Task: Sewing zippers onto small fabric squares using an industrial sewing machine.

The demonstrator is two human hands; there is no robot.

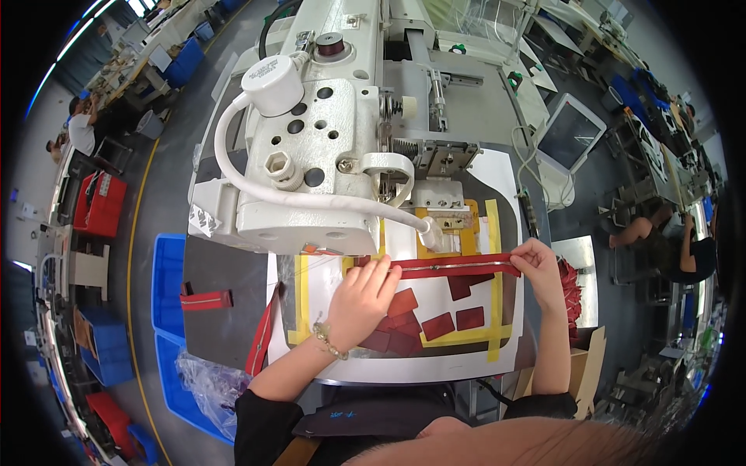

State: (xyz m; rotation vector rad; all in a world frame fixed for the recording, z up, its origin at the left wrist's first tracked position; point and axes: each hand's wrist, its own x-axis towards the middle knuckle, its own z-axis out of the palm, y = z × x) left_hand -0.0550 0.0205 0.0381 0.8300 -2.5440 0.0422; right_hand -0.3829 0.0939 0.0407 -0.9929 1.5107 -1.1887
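Note:
A red zipper strip (458,266) with a silver slider lies crosswise below the white sewing machine (303,163). My right hand (540,272) pinches its right end. My left hand (361,299) rests fingers stretched on the strip's left part, close to the machine head. Beneath them, a white board (505,365) with yellow tape carries several red and maroon rectangular patches (470,318). Another red zipper piece (206,299) lies on the dark tabletop (225,334) at left, and a longer red strip (259,342) lies beside the board.
Blue bins (167,287) with plastic bags (206,380) flank the table's left. At right are a monitor (567,132), a metal tray of red pieces (579,279) and cardboard (583,369). Other people (81,124) work at far left, and another person (688,248) sits at far right.

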